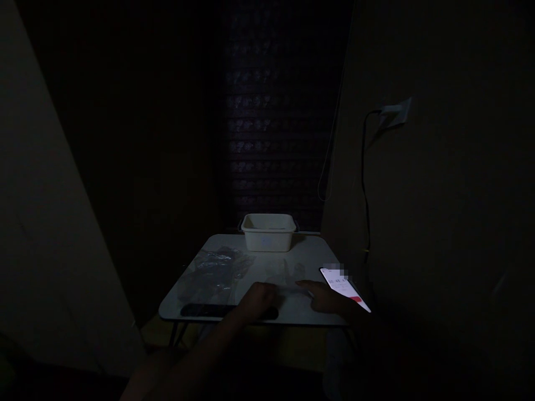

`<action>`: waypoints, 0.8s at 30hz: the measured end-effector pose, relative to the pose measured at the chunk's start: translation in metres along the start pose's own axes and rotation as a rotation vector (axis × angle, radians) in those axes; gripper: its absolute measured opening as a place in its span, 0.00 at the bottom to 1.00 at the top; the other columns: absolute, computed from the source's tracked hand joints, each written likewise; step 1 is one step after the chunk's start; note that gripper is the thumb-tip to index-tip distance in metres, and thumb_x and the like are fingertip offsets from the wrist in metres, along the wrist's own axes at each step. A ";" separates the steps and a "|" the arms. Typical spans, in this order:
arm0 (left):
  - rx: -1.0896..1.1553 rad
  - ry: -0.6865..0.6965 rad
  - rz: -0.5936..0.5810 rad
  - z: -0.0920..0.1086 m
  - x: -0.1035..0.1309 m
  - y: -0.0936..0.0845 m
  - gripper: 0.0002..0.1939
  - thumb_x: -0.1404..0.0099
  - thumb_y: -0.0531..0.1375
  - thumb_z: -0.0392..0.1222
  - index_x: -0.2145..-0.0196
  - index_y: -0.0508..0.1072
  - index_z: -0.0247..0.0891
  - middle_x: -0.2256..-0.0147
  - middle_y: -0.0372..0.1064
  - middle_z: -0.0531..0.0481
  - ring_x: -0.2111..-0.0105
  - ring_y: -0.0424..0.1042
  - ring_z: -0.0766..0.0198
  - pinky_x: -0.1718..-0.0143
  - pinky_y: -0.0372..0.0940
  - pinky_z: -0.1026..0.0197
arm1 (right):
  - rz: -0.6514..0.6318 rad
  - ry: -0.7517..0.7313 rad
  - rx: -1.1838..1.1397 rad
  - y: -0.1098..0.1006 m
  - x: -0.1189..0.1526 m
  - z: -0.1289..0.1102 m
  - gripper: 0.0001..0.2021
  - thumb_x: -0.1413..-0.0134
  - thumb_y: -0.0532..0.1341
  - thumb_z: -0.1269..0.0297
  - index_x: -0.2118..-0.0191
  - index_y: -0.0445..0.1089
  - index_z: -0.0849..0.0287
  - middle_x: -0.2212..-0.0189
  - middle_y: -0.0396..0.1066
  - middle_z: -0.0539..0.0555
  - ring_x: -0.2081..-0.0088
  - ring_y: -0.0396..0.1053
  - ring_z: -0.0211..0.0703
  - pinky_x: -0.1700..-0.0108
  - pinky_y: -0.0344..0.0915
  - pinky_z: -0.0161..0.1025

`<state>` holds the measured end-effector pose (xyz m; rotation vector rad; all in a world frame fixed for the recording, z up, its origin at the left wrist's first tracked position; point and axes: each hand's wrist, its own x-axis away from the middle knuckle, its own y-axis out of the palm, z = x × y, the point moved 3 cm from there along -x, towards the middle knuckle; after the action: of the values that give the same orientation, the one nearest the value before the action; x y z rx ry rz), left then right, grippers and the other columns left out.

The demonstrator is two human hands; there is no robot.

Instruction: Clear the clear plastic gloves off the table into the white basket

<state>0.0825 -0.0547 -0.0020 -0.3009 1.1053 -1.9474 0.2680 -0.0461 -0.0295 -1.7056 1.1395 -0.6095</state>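
Over the near part of the small white table (259, 267), my left hand (258, 298) is closed, its fingers curled on the left edge of what looks like a clear plastic bag (286, 278). My right hand (324, 295) pinches the other side of this bag, its index finger reaching left. The bag lies between the two hands, faint and see-through in the dim light. A heap of clear plastic bags (221, 267) is spread on the left of the table. Under my left wrist runs a long dark slot (209, 311) at the front edge.
A white plastic tub (268, 240) with dark side handles stands at the table's back. A lit phone (343, 288) lies at the right edge, partly behind my right hand. A cable (363, 184) hangs from a wall socket (395, 114). Walls flank both sides.
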 end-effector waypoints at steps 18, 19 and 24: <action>0.317 -0.410 0.206 -0.050 -0.022 0.008 0.08 0.56 0.53 0.40 0.82 0.66 0.31 0.85 0.62 0.54 0.80 0.62 0.68 0.80 0.55 0.68 | 0.236 0.341 -0.575 -0.013 -0.011 -0.003 0.11 0.64 0.53 0.58 0.81 0.62 0.62 0.85 0.60 0.46 0.81 0.58 0.31 0.79 0.53 0.29; 0.318 -0.415 0.212 -0.051 -0.023 0.008 0.08 0.55 0.52 0.39 0.83 0.66 0.31 0.85 0.61 0.54 0.81 0.62 0.68 0.80 0.55 0.68 | 0.239 0.352 -0.630 -0.011 -0.012 -0.001 0.11 0.65 0.53 0.58 0.81 0.62 0.62 0.85 0.61 0.47 0.81 0.58 0.31 0.79 0.54 0.30; 0.297 -0.423 0.219 -0.055 -0.027 0.006 0.06 0.56 0.52 0.35 0.84 0.65 0.32 0.84 0.62 0.54 0.79 0.62 0.68 0.79 0.55 0.69 | 0.260 0.431 -0.851 0.001 -0.017 0.011 0.08 0.65 0.54 0.62 0.80 0.62 0.63 0.82 0.63 0.49 0.78 0.62 0.34 0.79 0.57 0.30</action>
<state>0.0713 -0.0028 -0.0332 -0.3884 0.5430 -1.7182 0.2687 -0.0263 -0.0337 -2.1086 2.1039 -0.3416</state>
